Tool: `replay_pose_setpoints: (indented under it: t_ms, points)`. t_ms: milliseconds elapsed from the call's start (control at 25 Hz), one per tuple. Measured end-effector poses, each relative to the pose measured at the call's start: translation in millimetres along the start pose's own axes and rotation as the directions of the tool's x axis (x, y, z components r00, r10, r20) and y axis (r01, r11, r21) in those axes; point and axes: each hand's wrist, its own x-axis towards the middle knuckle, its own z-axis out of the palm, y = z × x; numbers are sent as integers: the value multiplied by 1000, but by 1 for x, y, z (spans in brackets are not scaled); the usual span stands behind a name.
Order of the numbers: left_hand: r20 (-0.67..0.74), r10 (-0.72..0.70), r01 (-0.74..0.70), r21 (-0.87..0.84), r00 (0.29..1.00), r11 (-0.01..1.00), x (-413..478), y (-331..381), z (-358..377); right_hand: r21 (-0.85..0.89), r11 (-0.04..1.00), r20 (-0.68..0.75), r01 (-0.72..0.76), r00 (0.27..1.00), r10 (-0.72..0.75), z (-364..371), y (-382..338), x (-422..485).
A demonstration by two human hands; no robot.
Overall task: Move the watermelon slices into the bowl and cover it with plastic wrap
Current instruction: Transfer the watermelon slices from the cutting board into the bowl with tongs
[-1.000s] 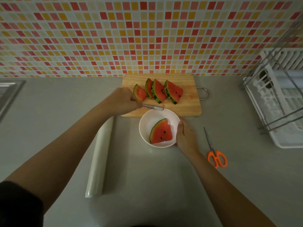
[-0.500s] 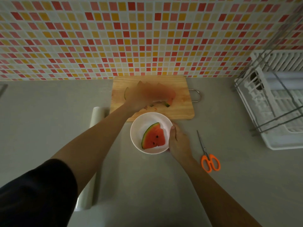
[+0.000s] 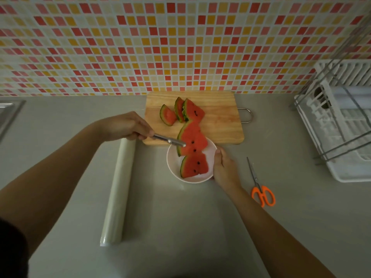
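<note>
A white bowl (image 3: pixel 210 152) stands on the counter just in front of a wooden cutting board (image 3: pixel 220 121). One watermelon slice (image 3: pixel 193 165) lies inside the bowl. My left hand (image 3: pixel 128 126) grips metal tongs (image 3: pixel 169 139), and their tips pinch a second slice (image 3: pixel 191 138) held over the bowl's far rim. My right hand (image 3: pixel 223 168) grasps the bowl's right rim. Three more slices (image 3: pixel 180 112) stay upright on the board. A roll of plastic wrap (image 3: pixel 118 191) lies lengthwise to the left of the bowl.
Orange-handled scissors (image 3: pixel 261 189) lie on the counter right of my right arm. A white dish rack (image 3: pixel 341 125) fills the right edge. A sink corner (image 3: pixel 8 115) shows at far left. A mosaic tile wall rises behind the board.
My left hand reached over the board with the tongs, took one slice from the row and carried it back toward the bowl. My right hand stayed on the bowl's rim.
</note>
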Motion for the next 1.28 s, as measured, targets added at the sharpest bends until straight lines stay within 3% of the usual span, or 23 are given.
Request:
replay_pose_setpoints:
  t_ms: [120, 320, 480, 640, 760, 880, 1000, 1280]
  points:
    - [83, -54, 41, 147, 995, 988, 3, -1, 12, -13, 1000, -1, -7, 1000, 7, 1, 0, 2]
    - [165, -143, 100, 240, 976, 966, 22, 8, 39, -42, 999, 15, 20, 1000, -20, 0, -2, 2]
    - [135, -268, 184, 445, 954, 876, 21, 32, 46, -58, 998, 28, 32, 999, -31, -1, -1, 3]
    - [101, -282, 173, 584, 954, 793, 9, 56, 34, -62, 997, 16, 50, 999, -49, 0, 0, 3]
    - [-103, -86, 121, 414, 991, 902, 7, 55, 16, -53, 997, 7, 48, 999, -47, 0, 1, 4]
    - [-394, -39, 151, 257, 918, 954, 25, 36, 23, -56, 997, 5, 50, 999, -49, 0, 1, 4]
    - [-433, -120, 194, 130, 893, 972, 46, 16, 45, -51, 997, 17, 49, 999, -49, 0, 1, 5]
    - [-551, -129, 66, -133, 824, 989, 66, 7, 58, -45, 998, 14, 54, 998, -53, -1, 2, 4]
